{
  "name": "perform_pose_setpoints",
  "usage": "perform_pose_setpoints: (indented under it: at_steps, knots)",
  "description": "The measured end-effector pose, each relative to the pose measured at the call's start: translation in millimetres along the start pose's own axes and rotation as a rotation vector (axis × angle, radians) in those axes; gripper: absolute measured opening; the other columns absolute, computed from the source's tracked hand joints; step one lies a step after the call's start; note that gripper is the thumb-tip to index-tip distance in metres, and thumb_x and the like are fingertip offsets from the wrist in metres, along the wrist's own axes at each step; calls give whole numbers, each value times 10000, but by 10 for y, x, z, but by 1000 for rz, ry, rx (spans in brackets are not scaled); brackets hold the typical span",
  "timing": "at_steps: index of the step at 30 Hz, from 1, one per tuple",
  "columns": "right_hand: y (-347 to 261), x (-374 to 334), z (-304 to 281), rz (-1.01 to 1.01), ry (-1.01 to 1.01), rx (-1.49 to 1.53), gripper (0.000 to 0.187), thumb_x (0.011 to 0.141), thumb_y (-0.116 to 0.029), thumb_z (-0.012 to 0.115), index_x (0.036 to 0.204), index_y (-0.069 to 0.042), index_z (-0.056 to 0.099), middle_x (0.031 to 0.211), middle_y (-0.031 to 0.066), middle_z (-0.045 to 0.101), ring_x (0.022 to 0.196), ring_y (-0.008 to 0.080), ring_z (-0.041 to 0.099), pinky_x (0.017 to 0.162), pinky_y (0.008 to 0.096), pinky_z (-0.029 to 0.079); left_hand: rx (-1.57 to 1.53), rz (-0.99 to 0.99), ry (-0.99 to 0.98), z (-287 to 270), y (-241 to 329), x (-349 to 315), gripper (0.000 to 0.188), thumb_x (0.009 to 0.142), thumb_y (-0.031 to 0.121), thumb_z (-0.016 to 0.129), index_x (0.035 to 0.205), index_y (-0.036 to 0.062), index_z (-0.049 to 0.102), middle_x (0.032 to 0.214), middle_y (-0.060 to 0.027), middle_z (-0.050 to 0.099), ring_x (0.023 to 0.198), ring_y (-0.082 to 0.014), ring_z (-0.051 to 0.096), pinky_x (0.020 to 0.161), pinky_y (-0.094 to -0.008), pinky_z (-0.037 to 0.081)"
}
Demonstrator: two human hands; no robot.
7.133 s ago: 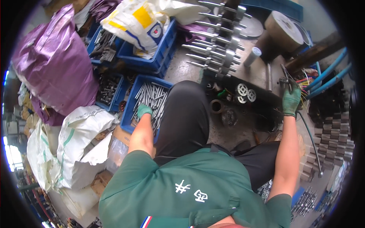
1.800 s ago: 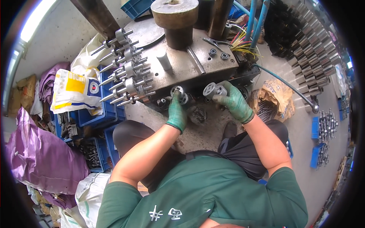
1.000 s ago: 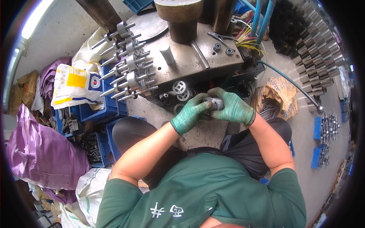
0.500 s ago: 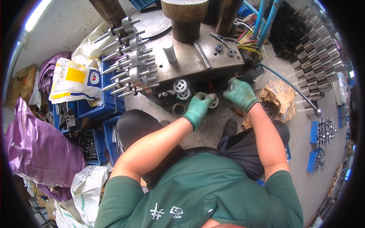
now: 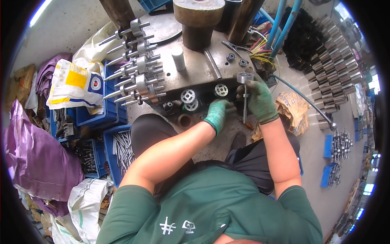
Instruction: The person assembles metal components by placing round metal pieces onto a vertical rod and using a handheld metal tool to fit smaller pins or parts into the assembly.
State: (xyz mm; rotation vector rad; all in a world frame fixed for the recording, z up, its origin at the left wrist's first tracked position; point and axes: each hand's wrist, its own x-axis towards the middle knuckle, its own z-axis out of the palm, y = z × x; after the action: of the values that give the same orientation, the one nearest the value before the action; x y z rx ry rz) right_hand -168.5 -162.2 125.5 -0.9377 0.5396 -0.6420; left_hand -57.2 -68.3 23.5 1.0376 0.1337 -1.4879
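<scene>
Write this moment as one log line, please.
left hand: below slotted disc, grip unclear | right hand: holds metal rod upright, round block on top

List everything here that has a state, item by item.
Headed shaft: held roughly upright, head uppermost
Right hand: closed around headed shaft
Left hand: curled, grip unclear
Grey cylinder: standing
Metal bar: lying flat
Blue bin: open, holding thin rods
Brown paper: crumpled
Purple sack: bulging

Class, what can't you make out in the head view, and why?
In the head view:
What the left hand grips, if anything: hidden by the hand itself.
Inside the purple sack: covered by its sides.
Top of the dark column: cut off by the upper edge.
</scene>
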Motion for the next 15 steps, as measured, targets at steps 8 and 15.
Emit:
perform_pose_setpoints:
  at_steps: [8,15]
  knots:
    - [296,93,234,-237,163,-214,591,978,-75,722,1490,16,439,1198,128,671,1017,197,696,916,319,586,660,273,-258,85,79,-556,393,1022,98,573,1402,1,567,1001,-125,683,823,-198,638,744,-364,552]
    - [-426,429,507,-480,100,-632,590,887,-81,830,1395,48,558,1220,108,676,1087,191,669,986,300,562,406,2,-275,54,100,-474,225,1090,114,497,1298,40,541,1204,-159,700,1058,-262,722,822,-423,635]
